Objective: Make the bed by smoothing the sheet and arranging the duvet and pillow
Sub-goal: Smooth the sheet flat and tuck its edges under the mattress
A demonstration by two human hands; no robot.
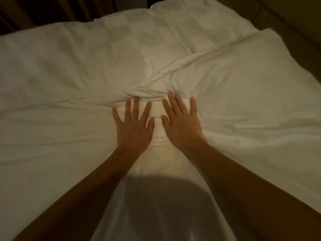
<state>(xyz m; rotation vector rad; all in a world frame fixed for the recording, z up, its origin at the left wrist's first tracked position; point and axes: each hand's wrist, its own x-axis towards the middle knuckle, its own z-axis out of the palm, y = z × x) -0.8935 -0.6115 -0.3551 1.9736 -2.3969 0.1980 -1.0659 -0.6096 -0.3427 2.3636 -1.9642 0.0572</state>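
The left hand point(133, 126) lies palm down on the white duvet point(69, 66), fingers straight and fanned apart, holding nothing. The right hand point(181, 124) lies just beside it, also flat, with its fingers straight and closer together. A narrow strip of brightly lit cloth separates the two thumbs. The right hand's fingertips are slightly blurred.

Both sets of fingertips meet a bunched fold point(147, 94) that runs left to right just beyond them. The fold hides the tip of the left middle finger. From it a long crease point(199, 61) climbs toward the far right.

The bare forearms point(86, 188) run back to the near corners, where the frame cuts them off. Between them a dark shadow point(165, 197) covers the near cloth and hides its surface.

The duvet fills nearly the whole view, spread from left to right and wrinkled. Its left, right and near parts run out of the picture. The light is dim and yellowish, so it is hard to tell one layer of white cloth from another, or where sheet shows, if it does. At the far side a puffy white mound point(199, 14) rises, and I cannot tell whether that is a pillow or more duvet.

Beyond the far left edge hangs a dark curtain point(26, 11). A dim surface point(295, 23) at the far right is too dark to identify.
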